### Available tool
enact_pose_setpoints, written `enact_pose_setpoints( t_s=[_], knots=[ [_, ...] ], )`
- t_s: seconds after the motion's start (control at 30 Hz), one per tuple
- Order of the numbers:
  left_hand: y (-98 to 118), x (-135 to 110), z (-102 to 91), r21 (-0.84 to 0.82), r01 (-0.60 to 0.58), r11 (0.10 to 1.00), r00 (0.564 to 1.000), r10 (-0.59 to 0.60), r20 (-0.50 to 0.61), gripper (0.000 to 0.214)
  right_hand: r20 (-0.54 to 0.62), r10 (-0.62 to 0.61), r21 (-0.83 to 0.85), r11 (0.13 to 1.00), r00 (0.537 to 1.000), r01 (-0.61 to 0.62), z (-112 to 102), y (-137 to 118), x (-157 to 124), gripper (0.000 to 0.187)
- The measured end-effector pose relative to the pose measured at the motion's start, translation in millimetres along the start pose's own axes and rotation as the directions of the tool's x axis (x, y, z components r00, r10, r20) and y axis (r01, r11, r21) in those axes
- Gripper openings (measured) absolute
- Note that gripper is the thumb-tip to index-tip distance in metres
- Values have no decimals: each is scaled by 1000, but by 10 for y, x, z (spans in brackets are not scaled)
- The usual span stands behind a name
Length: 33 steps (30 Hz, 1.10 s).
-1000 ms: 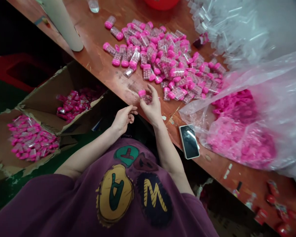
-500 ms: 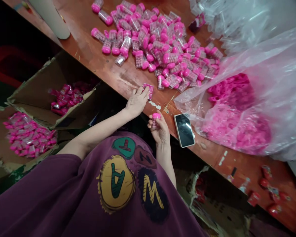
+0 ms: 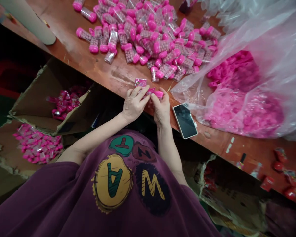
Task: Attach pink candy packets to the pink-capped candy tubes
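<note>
My left hand point(image 3: 134, 102) and my right hand point(image 3: 161, 107) meet at the near edge of the brown table point(image 3: 71, 23). My right hand grips a small clear bottle with a pink cap point(image 3: 159, 94). The fingers of my left hand pinch a small pink wrapper point(image 3: 149, 92) against that bottle. Another pink wrapper point(image 3: 140, 82) lies on the table just beyond my left fingers. A big heap of pink-capped bottles point(image 3: 148, 36) covers the table farther out.
A black phone point(image 3: 185, 120) lies right of my right hand. A clear plastic bag of pink caps point(image 3: 239, 98) fills the right side. Cardboard boxes with wrapped pink bottles point(image 3: 61, 100) point(image 3: 37, 144) stand below left. A white tube point(image 3: 27, 19) rests at the far left.
My right hand has brought the capped bottle up from near my body to the table edge. My left hand has picked up a pink wrapper and joined it.
</note>
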State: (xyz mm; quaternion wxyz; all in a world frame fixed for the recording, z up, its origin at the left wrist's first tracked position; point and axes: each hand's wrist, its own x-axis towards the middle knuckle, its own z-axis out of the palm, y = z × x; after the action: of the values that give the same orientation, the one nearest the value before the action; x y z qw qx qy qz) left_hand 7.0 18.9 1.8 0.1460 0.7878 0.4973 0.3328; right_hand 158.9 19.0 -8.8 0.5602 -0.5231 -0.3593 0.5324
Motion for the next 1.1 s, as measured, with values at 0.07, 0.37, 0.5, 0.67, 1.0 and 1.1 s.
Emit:
enact_pose_setpoints(
  t_s=[0.07, 0.37, 0.5, 0.67, 1.0, 1.1],
  knots=[
    [40, -90, -34, -77, 6, 997, 1000, -8, -20, 33, -4, -66, -24, 998, 998, 66, -55, 57, 48, 65],
    [186, -75, -213, -743, 593, 311, 771, -486, 412, 28, 114, -17, -96, 995, 993, 28, -221, -24, -275, 70],
    [220, -77, -173, -768, 606, 208, 716, -563, 413, 36, 107, -1, -68, 998, 994, 8, -130, -1, -375, 78],
    [260, -136, -90, -806, 582, 105, 670, -624, 402, 39, 19, 22, -3, 1000, 1000, -22, -42, 72, -428, 69],
    [259, -124, -222, -735, 673, -76, 584, -555, 592, 26, 56, 82, 7, 997, 995, -82, -77, -23, -418, 53],
    [240, -140, -281, -754, 655, -53, 581, -602, 547, 21, 144, 180, 118, 973, 973, -198, -108, -57, -410, 55]
  ],
)
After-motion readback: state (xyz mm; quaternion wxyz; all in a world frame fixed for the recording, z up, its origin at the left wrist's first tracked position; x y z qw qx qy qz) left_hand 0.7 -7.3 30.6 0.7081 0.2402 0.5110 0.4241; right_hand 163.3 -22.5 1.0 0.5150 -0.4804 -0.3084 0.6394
